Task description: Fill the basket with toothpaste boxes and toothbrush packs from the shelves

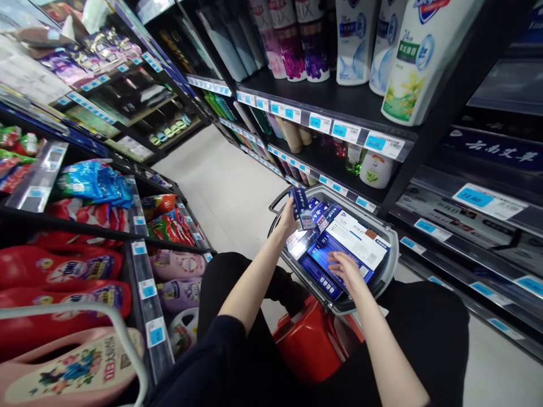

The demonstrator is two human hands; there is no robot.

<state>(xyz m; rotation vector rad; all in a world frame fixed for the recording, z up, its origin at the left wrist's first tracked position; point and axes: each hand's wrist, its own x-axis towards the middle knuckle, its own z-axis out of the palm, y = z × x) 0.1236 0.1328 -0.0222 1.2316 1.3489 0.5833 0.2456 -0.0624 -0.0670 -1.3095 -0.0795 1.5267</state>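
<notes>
My left hand (287, 219) is closed around a small dark blue carton (302, 208), held up over the left side of a grey shopping basket (392, 249). My right hand (347, 270) hovers over or rests on the basket's contents with its fingers apart; I cannot tell whether it touches them. Beneath it lies a blue box (322, 251), and a white-and-blue box (356, 232) sits just beyond. Several other blue and purple cartons fill the basket, partly covered by one another and by my hands.
A red plastic stool or container (307, 345) stands between my knees, below the basket. Shelves with price tags rise ahead, bearing white bottles (407, 73) and spray cans (311, 51). At left, a rack holds red detergent bottles (55, 265) and blue bags (95, 183). Pale floor (224, 175) runs between.
</notes>
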